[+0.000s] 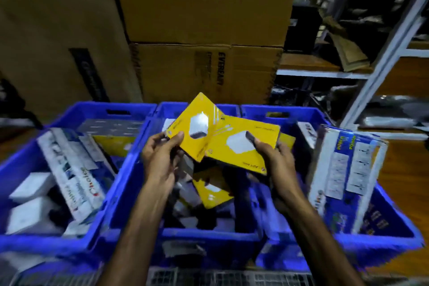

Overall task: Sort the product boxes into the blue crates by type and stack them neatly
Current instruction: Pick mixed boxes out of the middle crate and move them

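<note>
Behind the blue crates (130, 169), stacked cardboard cartons (204, 72) loom.

Stacked brown cardboard cartons (204, 7) at twelve o'clock, lower one printed EVEREADY (221, 71). Larger carton (58, 53) at ten o'clock. White metal shelving rack (383, 58) at two o'clock, dark blurred goods on shelves. Wire grille (209, 277) at six o'clock.
</note>
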